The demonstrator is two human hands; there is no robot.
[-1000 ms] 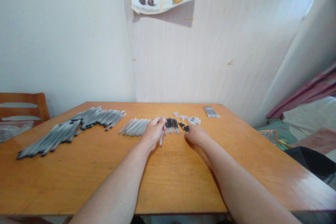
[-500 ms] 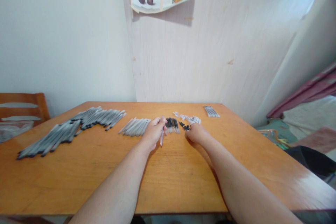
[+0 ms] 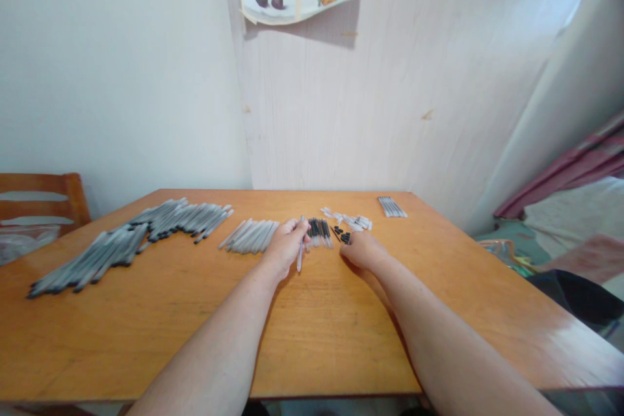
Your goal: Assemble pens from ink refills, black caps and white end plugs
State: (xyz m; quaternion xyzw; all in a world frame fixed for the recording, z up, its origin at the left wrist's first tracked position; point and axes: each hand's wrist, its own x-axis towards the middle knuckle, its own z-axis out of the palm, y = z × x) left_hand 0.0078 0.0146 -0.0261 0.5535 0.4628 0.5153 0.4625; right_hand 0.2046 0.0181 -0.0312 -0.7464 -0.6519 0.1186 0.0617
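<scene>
My left hand (image 3: pixel 288 244) is closed round a clear pen barrel (image 3: pixel 299 259), which stands nearly upright with its lower end poking out below the fingers. At the small black pen parts (image 3: pixel 345 236), my right hand (image 3: pixel 361 249) rests low with its fingers bunched together. The fingertips face away, so whatever they pinch is hidden. Between the hands lies a row of dark ink refills (image 3: pixel 320 233). Left of my left hand is a row of clear barrels (image 3: pixel 251 236). Just beyond my right hand are scattered white pen caps (image 3: pixel 358 223).
Large heaps of pens with dark ends (image 3: pixel 104 257) cover the table's left side. A neat row of pens (image 3: pixel 392 207) lies at the back right. The wooden table (image 3: pixel 312 338) meets a wall at the back. A black container (image 3: pixel 575 296) stands beyond the right edge.
My right hand has shifted slightly left and toward me at the black parts, and more of them show. The left hand keeps hold of the barrel, almost still.
</scene>
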